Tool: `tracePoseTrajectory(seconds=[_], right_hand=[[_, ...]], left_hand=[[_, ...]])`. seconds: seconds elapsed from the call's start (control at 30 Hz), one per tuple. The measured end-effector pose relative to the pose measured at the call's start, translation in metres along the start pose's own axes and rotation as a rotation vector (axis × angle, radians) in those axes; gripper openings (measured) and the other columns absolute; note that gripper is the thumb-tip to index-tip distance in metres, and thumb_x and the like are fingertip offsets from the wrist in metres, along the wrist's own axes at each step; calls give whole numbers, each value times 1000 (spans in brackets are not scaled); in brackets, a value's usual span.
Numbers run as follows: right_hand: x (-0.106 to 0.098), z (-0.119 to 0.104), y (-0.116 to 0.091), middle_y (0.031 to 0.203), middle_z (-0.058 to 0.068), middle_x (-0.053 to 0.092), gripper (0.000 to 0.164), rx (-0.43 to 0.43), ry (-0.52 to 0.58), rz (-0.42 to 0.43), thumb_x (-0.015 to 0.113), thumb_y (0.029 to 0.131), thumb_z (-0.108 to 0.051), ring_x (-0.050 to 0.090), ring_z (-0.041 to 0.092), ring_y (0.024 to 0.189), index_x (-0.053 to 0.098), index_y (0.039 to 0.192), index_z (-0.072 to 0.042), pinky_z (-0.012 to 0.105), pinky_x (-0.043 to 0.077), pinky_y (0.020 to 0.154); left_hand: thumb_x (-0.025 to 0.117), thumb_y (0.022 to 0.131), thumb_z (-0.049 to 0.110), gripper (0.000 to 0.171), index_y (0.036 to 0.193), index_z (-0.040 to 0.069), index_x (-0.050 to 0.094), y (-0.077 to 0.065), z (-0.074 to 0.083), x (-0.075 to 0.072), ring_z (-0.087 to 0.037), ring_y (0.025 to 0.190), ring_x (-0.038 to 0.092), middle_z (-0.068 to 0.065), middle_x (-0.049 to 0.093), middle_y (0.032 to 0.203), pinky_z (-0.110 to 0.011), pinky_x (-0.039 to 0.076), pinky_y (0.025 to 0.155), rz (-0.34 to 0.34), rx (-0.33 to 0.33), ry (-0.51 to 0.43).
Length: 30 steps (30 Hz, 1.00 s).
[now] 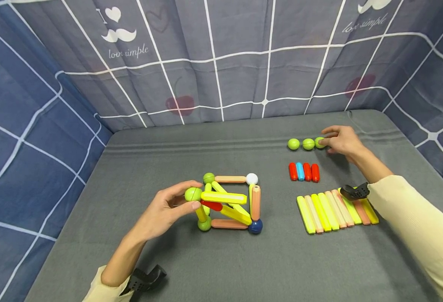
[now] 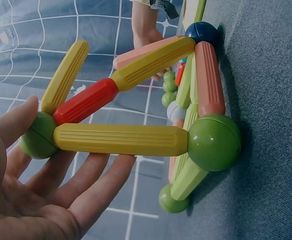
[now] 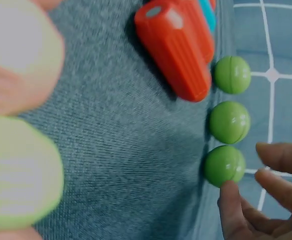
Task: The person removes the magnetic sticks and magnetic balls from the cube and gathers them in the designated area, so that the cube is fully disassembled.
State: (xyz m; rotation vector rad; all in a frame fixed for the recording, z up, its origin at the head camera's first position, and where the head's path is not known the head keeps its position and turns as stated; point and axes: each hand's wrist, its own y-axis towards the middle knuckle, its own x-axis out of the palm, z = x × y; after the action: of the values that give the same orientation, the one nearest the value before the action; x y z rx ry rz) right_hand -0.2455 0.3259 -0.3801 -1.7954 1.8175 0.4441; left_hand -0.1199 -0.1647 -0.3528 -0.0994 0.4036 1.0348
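My left hand (image 1: pixel 161 212) pinches a green ball (image 1: pixel 193 194) between thumb and fingers at a raised corner of a stick-and-ball frame. Yellow sticks and a red rod (image 2: pixel 88 100) meet at that ball; one yellow stick (image 2: pixel 66 77) has its far end free. Lower corners hold green balls, a white ball (image 1: pixel 252 179) and a blue ball (image 1: pixel 256 226). At the far right, my right hand (image 1: pixel 344 142) is at the rightmost green ball (image 3: pixel 223 165) of a row of three. Its thumb appears to touch that ball, while the other fingers stand apart from it.
Short red rods (image 1: pixel 307 172) and a blue rod (image 1: pixel 300 171) lie side by side nearer than the ball row. A row of long yellow and wood-coloured sticks (image 1: pixel 329 211) lies below my right forearm. Checked cloth (image 1: pixel 240 79) hangs behind the grey table (image 1: pixel 149 147).
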Motion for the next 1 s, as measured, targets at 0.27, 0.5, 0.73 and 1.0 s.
tracePoseTrajectory(seconds=[0.27, 0.5, 0.73, 1.0], right_hand=[[4, -19, -22, 131, 34, 45, 44, -71, -42, 93, 60, 98, -14, 63, 29, 82, 49, 134, 9, 31, 57, 67], [23, -39, -69, 112, 25, 60, 33, -243, -41, -29, 62, 98, -14, 58, 19, 66, 59, 124, 5, 32, 54, 52], [63, -54, -118, 109, 17, 63, 34, -277, 64, -279, 66, 95, -16, 66, 25, 79, 60, 125, -1, 31, 53, 55], [120, -70, -144, 115, 14, 64, 35, -320, 203, -516, 69, 94, -17, 67, 28, 91, 59, 125, -4, 36, 48, 40]], left_hand=[[69, 93, 9, 38, 130, 13, 61, -1, -1, -2, -30, 80, 64, -6, 66, 104, -36, 55, 68, 9, 2, 4], [69, 93, 10, 39, 131, 15, 61, -2, 0, 0, -34, 81, 63, -5, 66, 107, -38, 55, 68, -2, -4, 9], [69, 93, 11, 39, 131, 15, 61, -3, 2, 1, -36, 81, 63, -6, 66, 107, -38, 55, 68, 5, -22, 8], [69, 93, 11, 39, 131, 14, 61, -2, 3, 3, -34, 84, 64, -6, 67, 108, -38, 56, 70, 8, -19, 7]])
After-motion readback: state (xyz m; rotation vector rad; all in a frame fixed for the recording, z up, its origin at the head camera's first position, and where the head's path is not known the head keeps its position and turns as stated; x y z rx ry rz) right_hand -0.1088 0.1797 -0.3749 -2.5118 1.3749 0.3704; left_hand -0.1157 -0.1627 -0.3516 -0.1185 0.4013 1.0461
